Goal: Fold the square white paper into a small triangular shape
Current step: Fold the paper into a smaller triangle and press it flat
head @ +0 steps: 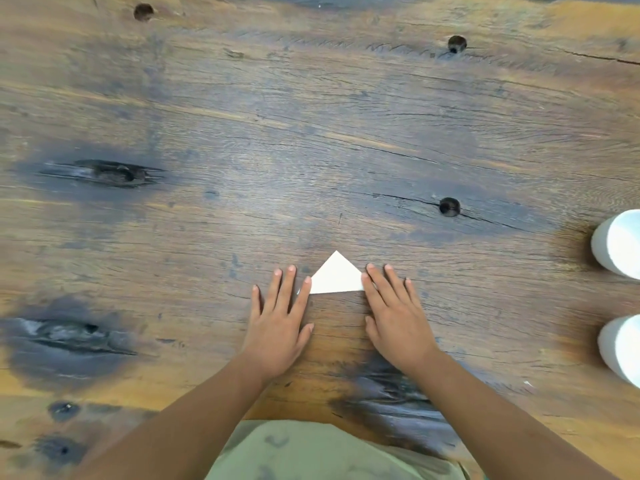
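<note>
Plainly, hands: both lie flat and spread, palms down on the tabletop [207,133], gripping nothing.
Left hand [278,320]: fingers splayed and pointing away from the body; the index fingertip presses on the left corner of the paper [337,277], while the rest of the hand rests on bare wood.
Right hand [394,317]: fingers spread the same way; the index finger lies along the right corner of the paper, thumb tucked toward the middle.
Forearms: both reach in from the bottom edge and angle inward, so the hands flank the paper.
Paper: already a small white triangle, lying flat just beyond the hands, its point aimed away from the person and its long edge nearest them.
Risk, slipping: only fingertips pin the corners, so uneven pressure would probably let the paper slide on the wood and skew the edges.
Risk, spring-back: lifting either hand before the crease is rubbed down could let the layers gape.
Risk, next fold: if another fold is due, misaligned corners would likely leave a lopsided triangle.
Surroundings: two white cups [616,244] stand well apart at the right edge, unlikely to interfere.
</note>
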`<control>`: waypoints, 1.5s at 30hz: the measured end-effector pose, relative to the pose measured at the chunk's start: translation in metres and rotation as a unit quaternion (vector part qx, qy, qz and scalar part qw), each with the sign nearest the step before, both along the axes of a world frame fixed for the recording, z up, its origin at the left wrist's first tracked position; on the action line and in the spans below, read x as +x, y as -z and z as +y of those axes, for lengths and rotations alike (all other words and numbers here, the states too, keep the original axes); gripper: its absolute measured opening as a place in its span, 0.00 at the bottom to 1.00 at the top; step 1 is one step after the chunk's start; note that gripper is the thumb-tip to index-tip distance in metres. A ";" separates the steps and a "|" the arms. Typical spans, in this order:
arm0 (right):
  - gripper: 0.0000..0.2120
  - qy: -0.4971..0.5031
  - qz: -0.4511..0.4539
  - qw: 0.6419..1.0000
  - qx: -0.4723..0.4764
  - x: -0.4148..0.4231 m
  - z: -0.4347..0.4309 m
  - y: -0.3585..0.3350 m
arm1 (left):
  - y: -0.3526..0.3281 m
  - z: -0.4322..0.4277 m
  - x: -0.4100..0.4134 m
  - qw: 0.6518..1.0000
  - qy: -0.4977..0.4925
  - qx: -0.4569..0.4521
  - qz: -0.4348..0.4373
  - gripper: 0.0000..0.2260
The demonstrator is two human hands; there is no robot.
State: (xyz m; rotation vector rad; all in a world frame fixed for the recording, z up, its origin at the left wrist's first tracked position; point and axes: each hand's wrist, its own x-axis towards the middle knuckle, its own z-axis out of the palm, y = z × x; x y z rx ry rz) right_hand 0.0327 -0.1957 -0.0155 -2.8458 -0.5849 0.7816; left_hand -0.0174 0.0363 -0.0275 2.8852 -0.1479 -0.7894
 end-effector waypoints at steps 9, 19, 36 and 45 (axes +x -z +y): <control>0.35 -0.015 -0.019 0.999 0.030 0.005 0.007 0.002 | -0.006 -0.009 0.017 0.997 0.016 -0.057 -0.042 0.34; 0.38 -0.108 -0.042 0.993 0.012 0.021 0.034 0.024 | 0.015 0.014 0.051 0.973 0.223 -0.045 -0.039 0.40; 0.39 -0.075 -0.052 0.996 0.015 0.012 0.038 0.034 | 0.017 0.012 0.050 0.974 0.221 -0.047 -0.016 0.42; 0.41 -0.049 -0.040 0.998 -0.005 -0.014 -0.004 0.035 | 0.016 0.011 0.051 0.974 0.221 -0.039 -0.006 0.43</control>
